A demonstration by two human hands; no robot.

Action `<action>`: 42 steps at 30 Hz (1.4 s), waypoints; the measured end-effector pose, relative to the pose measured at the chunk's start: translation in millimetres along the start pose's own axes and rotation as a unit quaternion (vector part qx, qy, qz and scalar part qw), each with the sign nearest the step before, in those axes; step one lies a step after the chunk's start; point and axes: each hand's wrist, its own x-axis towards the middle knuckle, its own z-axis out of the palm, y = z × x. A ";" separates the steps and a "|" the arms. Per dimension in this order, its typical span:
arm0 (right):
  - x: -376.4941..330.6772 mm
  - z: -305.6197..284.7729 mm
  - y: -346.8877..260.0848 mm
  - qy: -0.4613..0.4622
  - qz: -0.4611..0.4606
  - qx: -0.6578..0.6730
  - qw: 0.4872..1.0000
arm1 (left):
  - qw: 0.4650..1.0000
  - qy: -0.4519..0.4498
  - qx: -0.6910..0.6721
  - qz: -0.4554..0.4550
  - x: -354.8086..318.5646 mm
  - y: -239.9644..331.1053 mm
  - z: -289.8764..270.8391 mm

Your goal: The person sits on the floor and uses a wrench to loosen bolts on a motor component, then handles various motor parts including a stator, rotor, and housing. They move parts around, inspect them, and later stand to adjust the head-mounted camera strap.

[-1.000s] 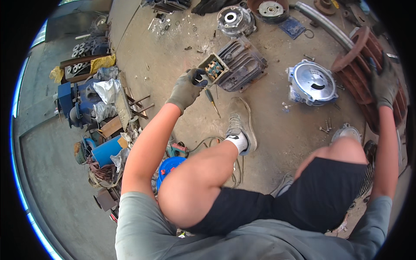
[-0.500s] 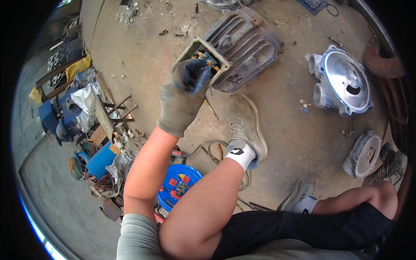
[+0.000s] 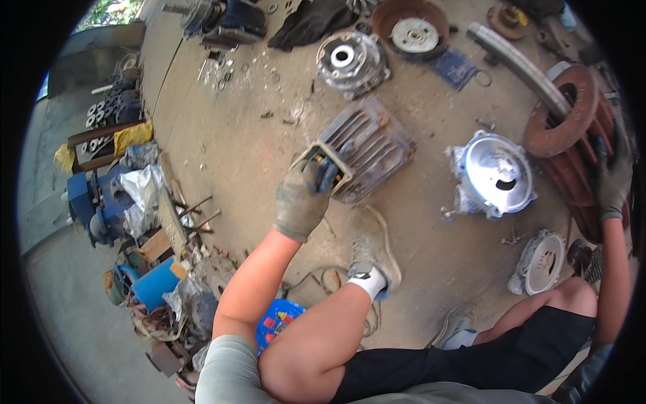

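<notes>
My left hand [image 3: 303, 198], in a grey work glove, reaches into the open terminal box [image 3: 323, 168] on the side of a ribbed grey motor housing [image 3: 367, 145] lying on the concrete floor. Its fingers are curled over something in the box; what they grip is hidden. My right hand [image 3: 612, 178], also gloved, rests on a large rusty red wheel-shaped casting [image 3: 562, 114] at the far right. My left foot in a worn shoe [image 3: 373, 252] stands just below the motor housing.
A shiny silver end cover [image 3: 498, 175] lies right of the motor, a smaller grey cover [image 3: 542, 262] below it. Another end bell [image 3: 350, 60], a rusty disc [image 3: 410, 27] and a steel pipe [image 3: 518, 64] lie beyond. Scrap, blue drums [image 3: 155, 283] and a blue crate [image 3: 276, 320] crowd the left.
The view has swung back and up, so the right hand on the rusty casting is in view again. My left hand has stayed at the terminal box.
</notes>
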 end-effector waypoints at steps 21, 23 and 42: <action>6.0 -34.4 -49.1 -0.092 0.148 -0.022 0.984 | 0.981 -0.185 0.051 -0.004 25.3 16.4 -29.4; 8.2 -37.1 -51.4 -0.097 0.156 -0.027 0.983 | 0.962 -0.253 0.092 -0.045 37.3 27.0 -40.5; 15.3 -50.0 -55.8 -0.111 0.175 0.005 0.978 | 0.969 -0.129 0.204 -0.058 580.9 116.3 183.7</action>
